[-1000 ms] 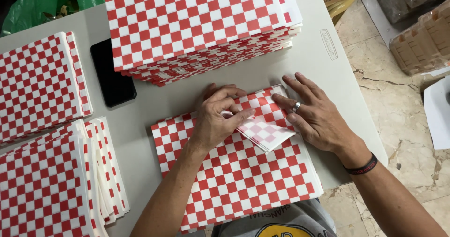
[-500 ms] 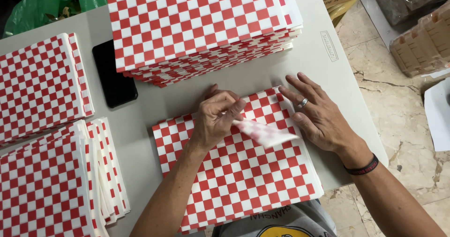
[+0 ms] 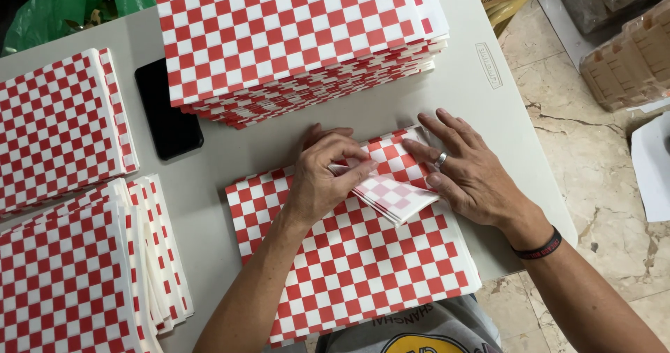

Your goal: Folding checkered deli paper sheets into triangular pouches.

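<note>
- Left hand (image 3: 322,178) pinches the folded-over corner (image 3: 392,194) of the top checkered sheet (image 3: 349,255), the corner lying just right of its fingertips.
- Right hand (image 3: 469,175) lies flat, fingers spread, pressing the sheet beside that fold.
- Tall checkered stack (image 3: 293,39) sits beyond both hands.
</note>
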